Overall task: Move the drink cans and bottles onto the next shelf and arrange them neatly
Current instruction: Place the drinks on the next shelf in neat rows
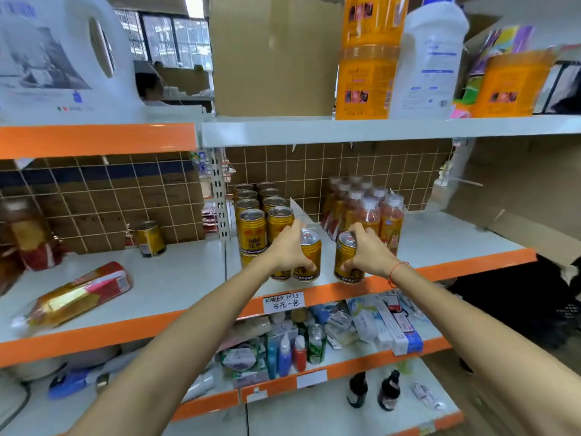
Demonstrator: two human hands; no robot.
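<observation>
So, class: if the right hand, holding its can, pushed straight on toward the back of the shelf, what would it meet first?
Probably the bottles standing right behind the right hand and its can; depth is hard to judge.

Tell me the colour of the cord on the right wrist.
Red cord, clearest in the head view.

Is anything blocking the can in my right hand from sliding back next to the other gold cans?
Yes. The can in the left hand stands between the right hand's can and the gold can rows; bottles crowd behind it.
</observation>
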